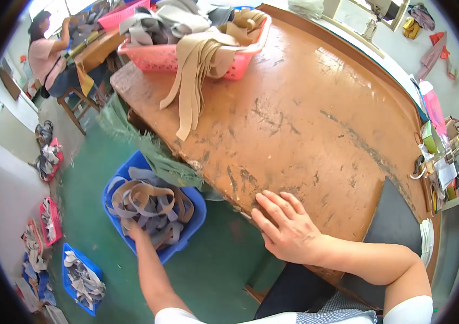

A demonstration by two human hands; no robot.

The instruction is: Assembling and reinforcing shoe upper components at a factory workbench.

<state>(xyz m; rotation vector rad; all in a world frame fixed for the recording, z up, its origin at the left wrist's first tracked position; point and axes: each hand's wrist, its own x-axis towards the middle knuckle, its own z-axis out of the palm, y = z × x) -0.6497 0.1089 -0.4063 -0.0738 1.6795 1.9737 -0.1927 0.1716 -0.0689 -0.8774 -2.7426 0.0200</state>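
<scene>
Landmark: bench (315,129). Shows a scuffed brown top and a chipped left edge running diagonally back toward the wearer; along that edge, frayed green cloth (172,164) hanging down. At the bench's far left corner, pink basket (154,58), heaped with grey and tan pieces; over its near side, long tan strips (194,81) draping onto the bench top. On the bench's right-hand side, dark sheet (394,213). Between pink basket and dark sheet, a broad stretch of bench top, giving wide sideways room. Left of the bench, green floor (86,200), giving open room outward as far as small blue basket (66,281), well apart from the bench.

Just beside the bench's left edge and lower than its top: large blue basket (199,211), holding a loose tangle of tan and grey strips (156,202). What supports it: cannot tell.

Left hand (131,229): reaches down into large blue basket, left of the bench, touching the tangle. Grip partly buried among strips; cannot tell whether pinching any or how far open.

Right hand (289,229): rests palm down at the bench's left edge. Grip extended, fingers slightly spread, holding nothing, touching bench top only.
</scene>
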